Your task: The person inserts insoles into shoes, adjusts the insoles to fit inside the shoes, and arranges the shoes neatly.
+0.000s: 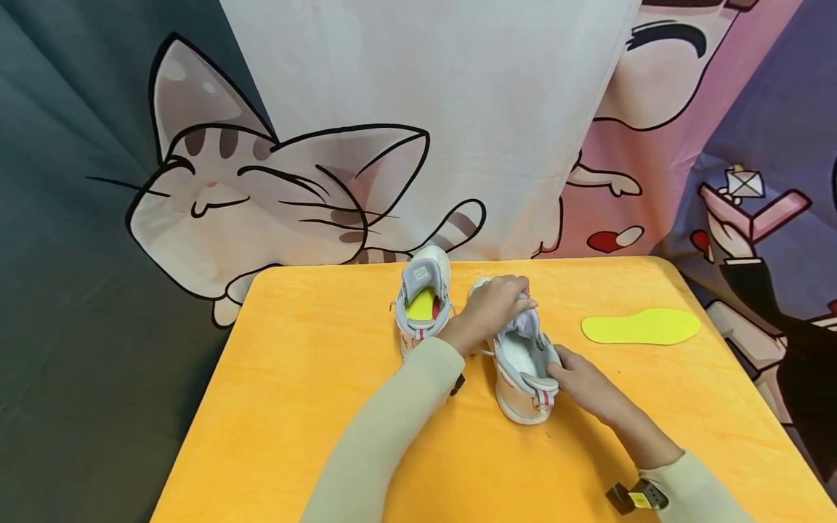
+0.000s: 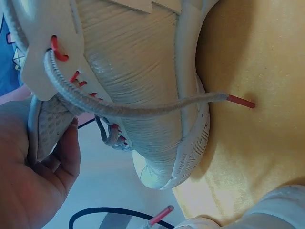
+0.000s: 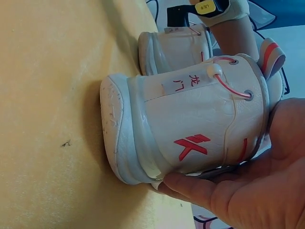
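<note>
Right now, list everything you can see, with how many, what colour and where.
Table: one, orange-yellow top, foreground.
Near shoe: one, white with grey collar and red accents, table centre, held by both hands.
Far shoe: one, white and grey, left of the near shoe, a yellow-green insole inside.
Loose insole: one, yellow-green, flat on the table's right side.
Lace: grey with a red tip, trailing from the near shoe onto the table.
Backdrop: cartoon cat cloth behind the table.
Left hand: grips the near shoe's tongue.
Right hand: holds the near shoe's heel.
</note>
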### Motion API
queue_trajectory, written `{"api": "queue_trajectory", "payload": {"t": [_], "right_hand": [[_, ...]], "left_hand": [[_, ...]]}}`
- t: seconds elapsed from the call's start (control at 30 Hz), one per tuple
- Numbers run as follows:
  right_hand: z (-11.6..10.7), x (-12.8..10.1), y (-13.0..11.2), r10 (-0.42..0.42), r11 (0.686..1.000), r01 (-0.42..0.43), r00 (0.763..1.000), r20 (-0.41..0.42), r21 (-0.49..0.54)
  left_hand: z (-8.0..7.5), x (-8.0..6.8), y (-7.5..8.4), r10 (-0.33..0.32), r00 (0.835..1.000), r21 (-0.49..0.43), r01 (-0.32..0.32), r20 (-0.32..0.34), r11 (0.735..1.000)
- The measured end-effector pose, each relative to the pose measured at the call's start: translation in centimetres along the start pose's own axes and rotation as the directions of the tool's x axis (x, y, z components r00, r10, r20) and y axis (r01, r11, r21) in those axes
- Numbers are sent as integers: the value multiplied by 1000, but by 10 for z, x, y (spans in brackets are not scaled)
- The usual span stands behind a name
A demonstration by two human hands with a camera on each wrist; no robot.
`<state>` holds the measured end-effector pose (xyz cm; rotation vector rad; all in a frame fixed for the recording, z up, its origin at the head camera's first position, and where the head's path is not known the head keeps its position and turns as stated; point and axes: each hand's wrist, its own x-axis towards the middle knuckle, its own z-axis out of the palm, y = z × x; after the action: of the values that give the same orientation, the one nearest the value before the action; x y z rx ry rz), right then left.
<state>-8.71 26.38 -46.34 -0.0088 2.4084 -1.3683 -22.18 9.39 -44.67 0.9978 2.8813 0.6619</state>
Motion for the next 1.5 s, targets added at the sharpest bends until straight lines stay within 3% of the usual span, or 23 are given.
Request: {"api": "queue_trajectory", "payload": {"t": [0.3,0.5,0.73,0.83,0.93,1.1,1.23,1.43,1.5], "right_hand": [[-2,2,0,2,1000,-2,1000,9,17],[-2,4,3,0,1000,0,1000,12,3],[-6,14,6,-44,999,45,998,49,-24],[-8,17,6,-47,999,46,997,65,9],[-10,20,5,-42,997,37,996,82,64],[-10,23,5,-42,992,30,994,98,122],[-9,24,6,-69,994,61,995,79,93],[-8,23,8,-81,996,78,995,59,50],[-8,22,9,-78,996,75,995,56,49]], "left_hand": [[-5,-19,4,46,999,-92,-46,-1,995],[0,-42,5,-59,998,-225,58,3,973],[4,-82,7,-213,977,-367,202,11,908],[5,-97,8,-260,963,-417,263,64,870],[9,-107,8,-260,956,-471,292,133,833],[15,-109,8,-257,952,-555,306,168,773],[20,-108,7,-263,953,-602,299,151,740],[25,-109,8,-281,948,-694,304,151,653],[26,-109,8,-280,947,-709,305,156,636]]}}
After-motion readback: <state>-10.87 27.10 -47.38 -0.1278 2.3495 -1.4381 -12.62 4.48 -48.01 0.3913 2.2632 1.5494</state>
